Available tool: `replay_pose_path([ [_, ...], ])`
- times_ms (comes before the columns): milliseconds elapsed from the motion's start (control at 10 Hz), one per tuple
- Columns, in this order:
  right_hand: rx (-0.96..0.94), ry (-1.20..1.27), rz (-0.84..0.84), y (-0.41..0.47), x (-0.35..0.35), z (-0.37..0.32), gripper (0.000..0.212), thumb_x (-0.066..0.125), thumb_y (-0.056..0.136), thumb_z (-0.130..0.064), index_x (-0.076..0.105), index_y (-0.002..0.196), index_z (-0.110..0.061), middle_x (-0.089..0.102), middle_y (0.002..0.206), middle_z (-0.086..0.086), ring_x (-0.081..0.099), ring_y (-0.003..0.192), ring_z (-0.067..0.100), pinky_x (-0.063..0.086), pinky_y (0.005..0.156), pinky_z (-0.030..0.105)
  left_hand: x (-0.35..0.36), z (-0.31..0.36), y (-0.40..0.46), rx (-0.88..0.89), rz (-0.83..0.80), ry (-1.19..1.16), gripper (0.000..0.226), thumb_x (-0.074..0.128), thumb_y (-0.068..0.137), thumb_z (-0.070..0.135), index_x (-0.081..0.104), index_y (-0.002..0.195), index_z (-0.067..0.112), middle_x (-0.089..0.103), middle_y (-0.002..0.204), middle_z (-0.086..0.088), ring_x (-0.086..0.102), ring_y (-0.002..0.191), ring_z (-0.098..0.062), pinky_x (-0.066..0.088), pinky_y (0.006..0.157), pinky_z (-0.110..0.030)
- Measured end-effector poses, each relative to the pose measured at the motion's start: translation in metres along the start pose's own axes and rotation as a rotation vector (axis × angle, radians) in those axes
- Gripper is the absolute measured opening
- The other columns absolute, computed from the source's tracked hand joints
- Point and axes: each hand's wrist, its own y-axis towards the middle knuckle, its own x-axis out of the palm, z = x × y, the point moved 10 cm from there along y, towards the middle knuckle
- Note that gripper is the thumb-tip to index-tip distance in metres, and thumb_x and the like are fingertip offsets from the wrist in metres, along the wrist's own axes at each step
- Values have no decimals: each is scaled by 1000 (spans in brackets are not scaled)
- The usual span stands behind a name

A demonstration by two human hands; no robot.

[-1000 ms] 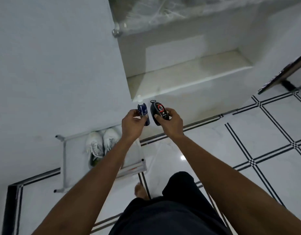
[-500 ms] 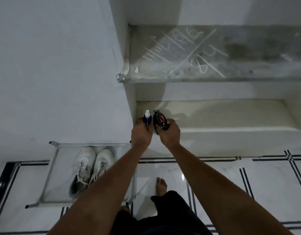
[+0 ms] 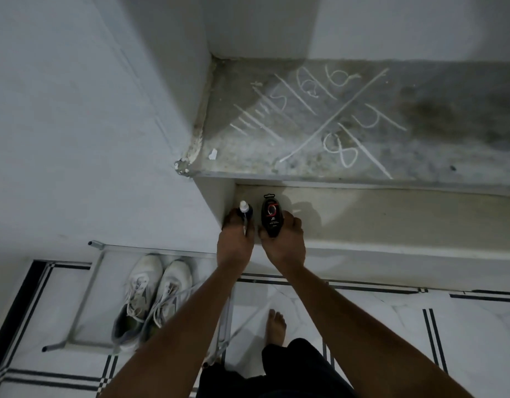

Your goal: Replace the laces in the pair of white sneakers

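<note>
**Two shoe-care items at the alcove, sneakers waiting on the rack**

While both arms reach forward into the low wall alcove [image 3: 391, 214], the left hand [image 3: 235, 242] grips a small dark bottle with a white cap [image 3: 244, 209] and the right hand [image 3: 282, 242] holds a black oval shoe-care container with a red ring on its label [image 3: 271, 218]. Fingers of each hand curl round its item; both items stand at about 12 o'clock from the knuckles, just inside the alcove's left end, with the bottle near the side wall. Whether their bases rest on the ledge cannot be told.

The pair of white sneakers [image 3: 150, 294] sits at 7 o'clock from the hands, side by side on a low metal-framed rack [image 3: 84, 294] against the wall, toes toward the wall, laces [image 3: 134, 308] loose over the tongues. A bare foot [image 3: 276, 326] stands on the tiled floor [image 3: 391, 326] at 6 o'clock. Above the alcove, a rough concrete ledge [image 3: 420, 133] carries chalk scrawl.

By these signs the lacing has not begun. The risks look modest: the bottle is narrow and tall, so letting go off-balance could tip it off the ledge onto the tiles. The two items nearly touch, and withdrawing one hand carelessly may knock the other over. The dangling laces could snag on the rack frame when the shoes are lifted.
</note>
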Motion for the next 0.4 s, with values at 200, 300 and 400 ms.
replay_pose_path([
  [200,-70,61,-81,-1,-2,8,63,78,86,-20,55,145,-15,57,128,13,61,115,32,47,89,28,0,9,2,2,18,5,24,54,106,40,53,112,17,65,103,-8,67,89,-34,58,74,-45],
  [300,-73,64,-91,-3,-5,5,61,78,88,-23,54,144,-15,56,127,13,62,111,32,46,87,27,-2,5,-1,-52,-9,55,26,54,105,39,55,115,14,68,105,-11,68,93,-38,57,74,-43],
  [400,-36,79,-53,-8,-10,8,62,81,89,-35,55,140,-13,55,128,11,62,110,29,51,88,34,-4,2,-14,-91,-19,123,27,58,102,36,56,112,11,71,103,-14,70,93,-39,55,74,-40],
])
